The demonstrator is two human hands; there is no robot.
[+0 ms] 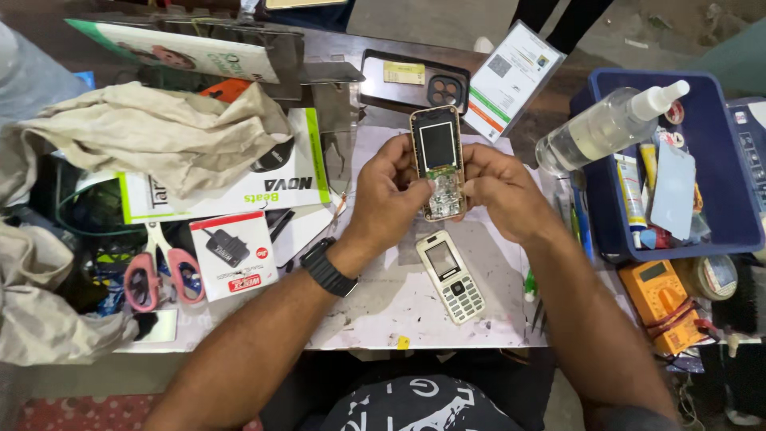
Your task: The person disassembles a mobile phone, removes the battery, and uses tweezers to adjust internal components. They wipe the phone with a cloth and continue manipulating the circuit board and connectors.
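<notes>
Both my hands hold a small keypad phone (440, 156) with its front cover off, upright above the worktop, screen and bare key contacts facing me. My left hand (387, 199), with a black watch on the wrist, grips its left side, thumb on the keypad area. On the opposite edge, my right hand (503, 191) pinches the phone near its lower half. Directly below, a silver front cover with keypad (450, 277) lies flat on the white work mat (375, 307).
A blue tray (606, 199) with a spray bottle (606, 124) and tubes stands at the right, an orange multimeter (658, 299) below it. Pink scissors (159, 271), small boxes and crumpled cloth (152, 136) lie left. A black phone case (415, 80) lies behind.
</notes>
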